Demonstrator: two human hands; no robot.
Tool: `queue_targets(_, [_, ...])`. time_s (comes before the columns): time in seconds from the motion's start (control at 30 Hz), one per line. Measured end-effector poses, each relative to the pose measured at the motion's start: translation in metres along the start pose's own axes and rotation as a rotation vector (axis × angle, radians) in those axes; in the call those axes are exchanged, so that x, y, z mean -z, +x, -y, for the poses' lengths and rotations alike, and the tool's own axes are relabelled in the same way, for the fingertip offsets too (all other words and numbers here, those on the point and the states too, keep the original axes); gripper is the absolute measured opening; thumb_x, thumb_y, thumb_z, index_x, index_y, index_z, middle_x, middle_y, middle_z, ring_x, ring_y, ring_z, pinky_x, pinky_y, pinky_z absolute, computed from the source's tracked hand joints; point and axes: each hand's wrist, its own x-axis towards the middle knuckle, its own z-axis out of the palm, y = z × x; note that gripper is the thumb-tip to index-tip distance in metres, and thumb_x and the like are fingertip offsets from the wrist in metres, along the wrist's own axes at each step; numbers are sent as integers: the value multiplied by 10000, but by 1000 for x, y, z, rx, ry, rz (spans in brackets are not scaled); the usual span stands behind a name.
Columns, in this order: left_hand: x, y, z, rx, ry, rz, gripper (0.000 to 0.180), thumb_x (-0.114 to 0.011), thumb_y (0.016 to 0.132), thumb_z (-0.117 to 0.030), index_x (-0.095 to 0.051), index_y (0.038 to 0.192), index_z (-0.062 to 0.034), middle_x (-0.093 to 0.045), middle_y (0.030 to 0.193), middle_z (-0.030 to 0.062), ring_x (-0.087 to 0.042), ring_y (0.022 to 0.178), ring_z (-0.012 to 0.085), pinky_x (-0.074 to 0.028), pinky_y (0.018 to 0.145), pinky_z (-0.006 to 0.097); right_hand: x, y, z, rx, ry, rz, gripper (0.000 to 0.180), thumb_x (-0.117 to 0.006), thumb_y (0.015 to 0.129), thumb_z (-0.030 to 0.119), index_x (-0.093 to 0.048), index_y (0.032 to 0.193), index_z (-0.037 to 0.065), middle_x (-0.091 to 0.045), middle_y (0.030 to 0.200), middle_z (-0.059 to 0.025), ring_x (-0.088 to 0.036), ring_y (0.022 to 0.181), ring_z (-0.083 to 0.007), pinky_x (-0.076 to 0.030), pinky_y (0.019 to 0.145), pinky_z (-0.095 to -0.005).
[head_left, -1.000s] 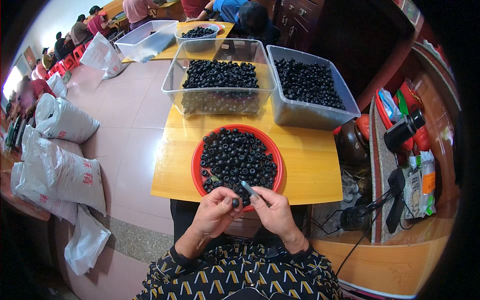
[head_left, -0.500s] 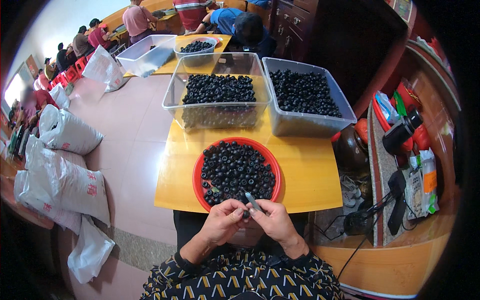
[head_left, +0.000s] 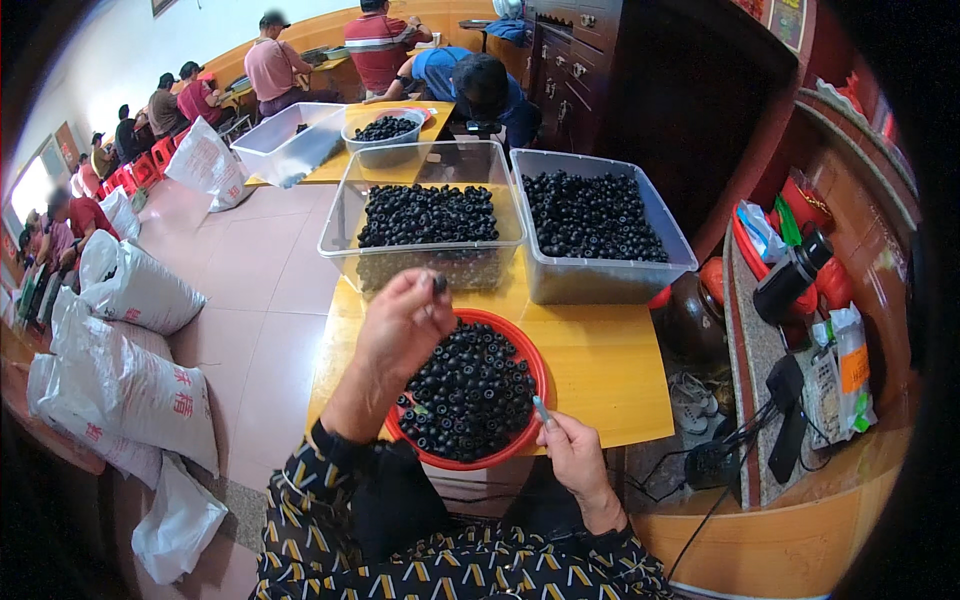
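My left hand (head_left: 402, 325) is raised above the far left edge of a round red basin (head_left: 543, 372). Pinched in its fingertips is a small round black piece (head_left: 439, 285). Many like it, some with a hollow ring-shaped top, fill the basin as loose black pieces (head_left: 465, 385). Beside the basin's near right rim, my right hand (head_left: 577, 458) is closed around a slim grey-blue tool (head_left: 541, 408), whose tip points up toward the rim. Its lower part is hidden in the fist. Just beyond my left hand stands a clear plastic bin (head_left: 335, 215) partly filled with black pieces.
A second bin (head_left: 610, 280) of black pieces stands right of the first on the yellow table (head_left: 605, 370). White sacks (head_left: 150, 390) lie on the floor at left. A wooden ledge with a black flask (head_left: 795, 275) and cables runs along the right. Several people sit at tables farther back.
My left hand has parted from the right and moved up and forward with a black piece. My right hand has shifted right and slightly down with the tool.
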Motion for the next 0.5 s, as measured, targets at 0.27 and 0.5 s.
queue_targets(0.27, [22,-76,58,237,-197,106,119,-519,875,-170,-559,928,-71,-516,707,44,-439,610,138,-376,581,298,-13,2,38,470,-288,42,257,-619,801,94,-587,1026,-26,-579,763,-145,-580,624,-251,-461,564,-304])
queue_targets(0.5, [23,-99,59,250,-217,103,115,-535,871,-132,-570,927,-38,-548,726,58,-448,613,137,-384,601,294,-24,-1,44,642,-476,83,290,-649,758,104,-594,1025,3,-560,740,-121,-561,605,-272,-461,542,-345])
